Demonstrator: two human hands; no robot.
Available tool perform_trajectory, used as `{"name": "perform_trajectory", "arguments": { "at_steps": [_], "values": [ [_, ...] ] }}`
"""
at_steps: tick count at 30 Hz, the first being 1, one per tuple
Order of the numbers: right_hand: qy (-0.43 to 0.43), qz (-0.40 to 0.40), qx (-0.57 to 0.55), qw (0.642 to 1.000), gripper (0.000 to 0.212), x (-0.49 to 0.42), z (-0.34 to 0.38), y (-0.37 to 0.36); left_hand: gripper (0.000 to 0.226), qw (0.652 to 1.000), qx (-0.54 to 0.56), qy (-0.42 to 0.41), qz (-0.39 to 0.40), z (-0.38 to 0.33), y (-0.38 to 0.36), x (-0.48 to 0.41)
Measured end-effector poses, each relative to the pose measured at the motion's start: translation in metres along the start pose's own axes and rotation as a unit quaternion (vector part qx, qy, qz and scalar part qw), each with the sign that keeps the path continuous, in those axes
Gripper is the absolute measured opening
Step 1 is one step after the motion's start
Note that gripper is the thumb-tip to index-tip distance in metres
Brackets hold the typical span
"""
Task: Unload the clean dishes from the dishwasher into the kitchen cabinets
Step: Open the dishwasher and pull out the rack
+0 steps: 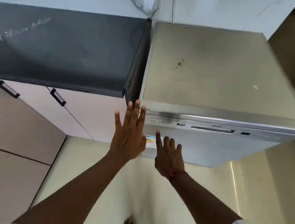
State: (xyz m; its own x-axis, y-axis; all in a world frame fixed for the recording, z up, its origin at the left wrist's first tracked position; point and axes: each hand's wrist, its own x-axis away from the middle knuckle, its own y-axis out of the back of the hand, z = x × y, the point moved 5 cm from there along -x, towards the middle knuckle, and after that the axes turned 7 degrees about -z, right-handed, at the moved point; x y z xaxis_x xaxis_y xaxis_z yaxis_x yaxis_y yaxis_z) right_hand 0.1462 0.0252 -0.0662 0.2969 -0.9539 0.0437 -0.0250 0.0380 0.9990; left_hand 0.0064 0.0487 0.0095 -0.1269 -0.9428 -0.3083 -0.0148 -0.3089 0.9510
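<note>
Here left hand (pixel 129 133) splayed, maybe touching dishwasher (pixel 216 73) edge; right hand (pixel 169 157) empty, 1 finger extended.

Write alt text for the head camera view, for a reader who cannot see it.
Two bare hands, left hand and right hand, reach toward the closed door of a silver dishwasher, holding nothing. A dark countertop over pale cabinets stands to its left.
</note>
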Motion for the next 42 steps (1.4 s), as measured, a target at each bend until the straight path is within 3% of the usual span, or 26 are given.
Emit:
{"name": "perform_trajectory", "arguments": {
  "at_steps": [5,11,17,22,26,31,36,42],
  "values": [
    [-0.021,-0.011,-0.028,0.999,0.093,-0.036,0.001,-0.015,0.101,1.0,0.004,-0.001,0.011,-0.013,-0.025,0.01],
    [-0.049,-0.014,-0.018,0.999,0.088,-0.054,0.0,-0.025,0.108,0.996,0.025,0.068,0.048,0.0,-0.042,0.021],
    [-0.086,0.016,-0.075,0.993,0.098,-0.05,0.01,-0.024,0.102,0.995,0.042,0.012,0.095,-0.007,-0.057,0.028],
    [-0.041,0.001,-0.103,0.994,0.095,-0.036,0.013,-0.002,0.102,0.993,0.056,-0.002,0.108,-0.011,-0.05,0.022],
    [0.026,-0.029,-0.052,0.998,0.086,-0.016,-0.01,0.037,0.11,0.99,0.045,-0.025,0.129,-0.009,-0.041,0.013],
    [0.052,-0.145,-0.003,0.988,0.077,-0.027,-0.044,0.111,0.109,0.989,0.067,-0.053,0.118,-0.012,-0.018,-0.017],
    [0.044,-0.176,0.055,0.982,0.072,-0.067,-0.067,0.19,0.087,0.994,0.062,-0.078,0.048,-0.001,0.038,-0.072],
    [0.004,-0.212,0.101,0.972,0.068,-0.113,-0.092,0.273,0.084,0.994,0.046,-0.094,-0.035,0.013,0.127,-0.155]
  ]
}}
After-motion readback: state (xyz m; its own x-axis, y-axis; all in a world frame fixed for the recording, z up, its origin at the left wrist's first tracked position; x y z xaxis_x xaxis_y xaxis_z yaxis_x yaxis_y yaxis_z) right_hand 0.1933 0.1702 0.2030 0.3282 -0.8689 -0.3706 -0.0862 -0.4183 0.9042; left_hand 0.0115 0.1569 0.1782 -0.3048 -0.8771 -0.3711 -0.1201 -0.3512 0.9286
